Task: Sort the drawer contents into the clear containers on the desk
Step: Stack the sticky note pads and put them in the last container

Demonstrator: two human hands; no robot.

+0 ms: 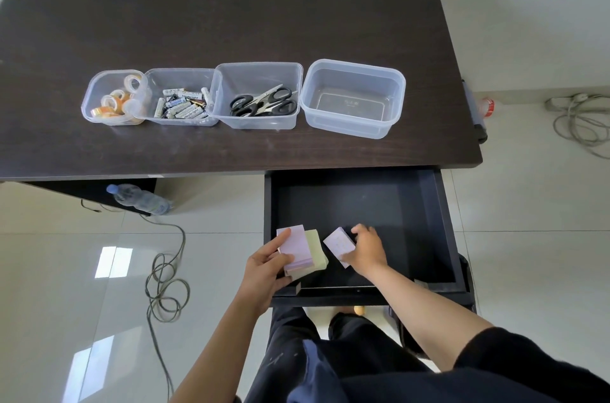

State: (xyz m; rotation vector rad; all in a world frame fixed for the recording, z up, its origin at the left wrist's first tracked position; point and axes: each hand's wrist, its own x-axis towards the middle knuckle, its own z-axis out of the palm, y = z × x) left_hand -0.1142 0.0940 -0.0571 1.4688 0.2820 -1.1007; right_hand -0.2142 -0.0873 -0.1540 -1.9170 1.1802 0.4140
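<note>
a plastic water bottle (140, 199) is lying on its side on the pale tiled floor (66, 270) under the worktop's left part. a grey cable (166, 287) is trailing from beneath it and lying in loose loops on the tiles. by the wall at the right, a power strip (566, 102) is sitting with a coiled white cord (584, 132) beside it. a small red and white object (488, 106) is lying near the worktop's right edge, too blurred to identify.

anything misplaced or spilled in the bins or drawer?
Nothing stands out. Tape rolls, batteries and scissors each sit in their own container; the rightmost container holds nothing. Left hand grips stacked note pads, right hand another pad, in the drawer.
</note>
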